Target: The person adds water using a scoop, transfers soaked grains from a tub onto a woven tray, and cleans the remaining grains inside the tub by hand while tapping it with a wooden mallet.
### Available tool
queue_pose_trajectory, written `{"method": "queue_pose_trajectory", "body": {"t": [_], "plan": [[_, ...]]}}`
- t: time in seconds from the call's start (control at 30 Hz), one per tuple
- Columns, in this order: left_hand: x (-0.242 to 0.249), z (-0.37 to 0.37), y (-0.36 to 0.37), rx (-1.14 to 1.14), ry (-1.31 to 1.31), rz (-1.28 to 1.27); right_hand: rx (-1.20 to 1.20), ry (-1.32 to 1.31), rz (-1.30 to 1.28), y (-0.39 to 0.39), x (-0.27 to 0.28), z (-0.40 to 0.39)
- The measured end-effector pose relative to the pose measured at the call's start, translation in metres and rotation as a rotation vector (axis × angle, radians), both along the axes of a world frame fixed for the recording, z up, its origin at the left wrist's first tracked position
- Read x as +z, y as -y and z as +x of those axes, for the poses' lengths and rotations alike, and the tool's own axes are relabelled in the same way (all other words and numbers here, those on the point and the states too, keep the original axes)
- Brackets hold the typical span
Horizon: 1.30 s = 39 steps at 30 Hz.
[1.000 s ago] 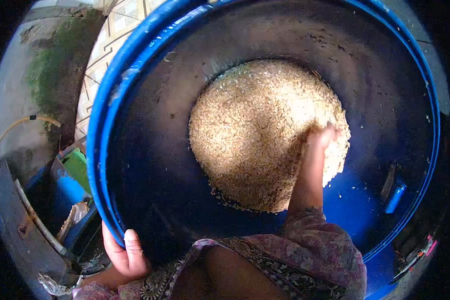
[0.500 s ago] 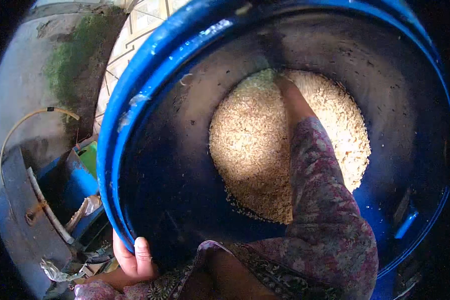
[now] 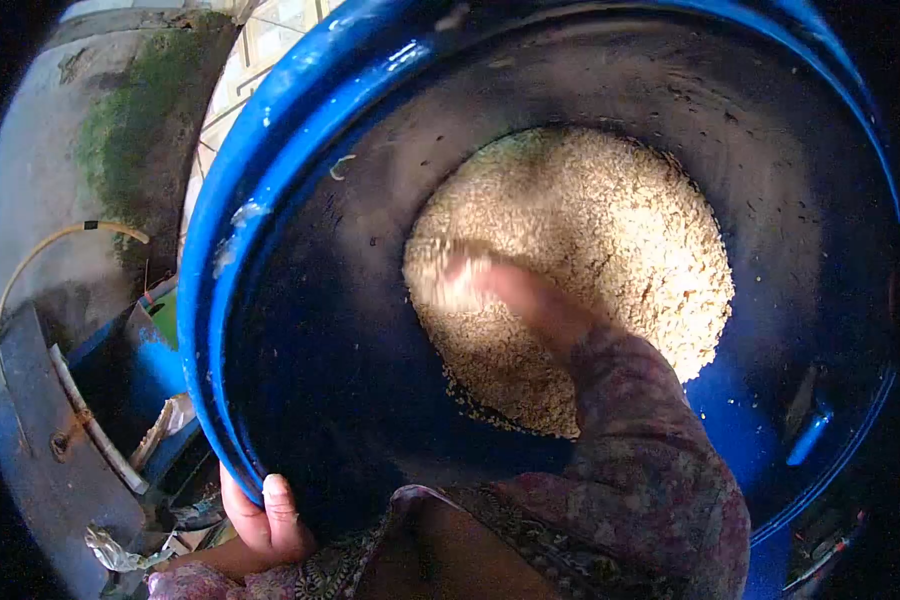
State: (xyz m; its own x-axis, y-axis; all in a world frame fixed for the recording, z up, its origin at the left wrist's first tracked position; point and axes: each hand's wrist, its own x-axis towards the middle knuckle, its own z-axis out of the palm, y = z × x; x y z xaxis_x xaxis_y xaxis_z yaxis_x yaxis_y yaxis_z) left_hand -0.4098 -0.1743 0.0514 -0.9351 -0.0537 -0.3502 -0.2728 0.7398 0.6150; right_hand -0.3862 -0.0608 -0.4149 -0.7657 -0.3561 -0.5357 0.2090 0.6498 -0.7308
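Observation:
Below me is a wide blue plastic barrel [image 3: 215,290], its dark inside facing up. Pale, flaky grain [image 3: 630,240] lies heaped at the bottom. At the lower left, my left hand [image 3: 270,515] is closed on the barrel's rim, thumb over the edge. My right arm, in a flowered sleeve, reaches down into the barrel. My right hand [image 3: 480,280] is over the left part of the grain, at or just above its surface. Motion smears its fingers, so whether grain is in them does not show.
Left of the barrel stands a large grey cylindrical container [image 3: 40,190] with green staining. A curved yellowish hose [image 3: 45,245] hangs by it. Crumpled clear plastic [image 3: 120,548] and scraps lie at the lower left. Patterned floor tiles [image 3: 240,90] show behind.
My right hand has come out of the grain near the far side and swept left and toward me. My left hand stays on the rim. The view has shifted slightly.

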Motion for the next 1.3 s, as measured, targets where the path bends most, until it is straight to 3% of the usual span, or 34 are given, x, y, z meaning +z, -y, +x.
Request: {"method": "queue_pose_trajectory", "body": {"t": [0.1,0.2,0.3,0.37,0.5,0.67,0.9,1.0,1.07,1.3], "plan": [[-0.001,-0.003,0.006,-0.051,0.044,0.060,0.212,0.056,-0.232,0.002,0.039,0.067],[0.000,0.001,0.002,0.032,0.041,0.057,0.146,0.078,-0.358,-0.025,0.045,0.062],[-0.003,0.006,0.000,0.043,-0.008,0.113,-0.239,-0.076,-0.190,-0.047,0.009,-0.009],[-0.001,0.004,0.007,-0.004,-0.036,0.104,-0.372,-0.123,-0.035,-0.055,-0.021,-0.068],[0.005,0.000,0.008,-0.037,0.076,-0.005,-0.428,-0.029,0.196,-0.059,-0.054,-0.136],[0.008,-0.001,0.009,-0.035,0.080,-0.022,-0.545,0.051,0.302,-0.097,-0.071,-0.151],[0.009,0.002,0.007,-0.017,0.081,-0.029,-0.857,0.087,0.324,-0.161,-0.089,-0.120],[0.014,0.001,0.007,0.033,0.194,-0.090,-1.056,0.075,0.291,-0.186,-0.091,-0.097],[0.009,0.003,0.017,-0.036,0.106,-0.078,-1.232,0.040,0.239,-0.203,-0.084,-0.073],[0.003,0.000,0.005,-0.031,0.064,0.018,-1.829,-0.238,0.049,-0.250,0.000,0.034]]}}
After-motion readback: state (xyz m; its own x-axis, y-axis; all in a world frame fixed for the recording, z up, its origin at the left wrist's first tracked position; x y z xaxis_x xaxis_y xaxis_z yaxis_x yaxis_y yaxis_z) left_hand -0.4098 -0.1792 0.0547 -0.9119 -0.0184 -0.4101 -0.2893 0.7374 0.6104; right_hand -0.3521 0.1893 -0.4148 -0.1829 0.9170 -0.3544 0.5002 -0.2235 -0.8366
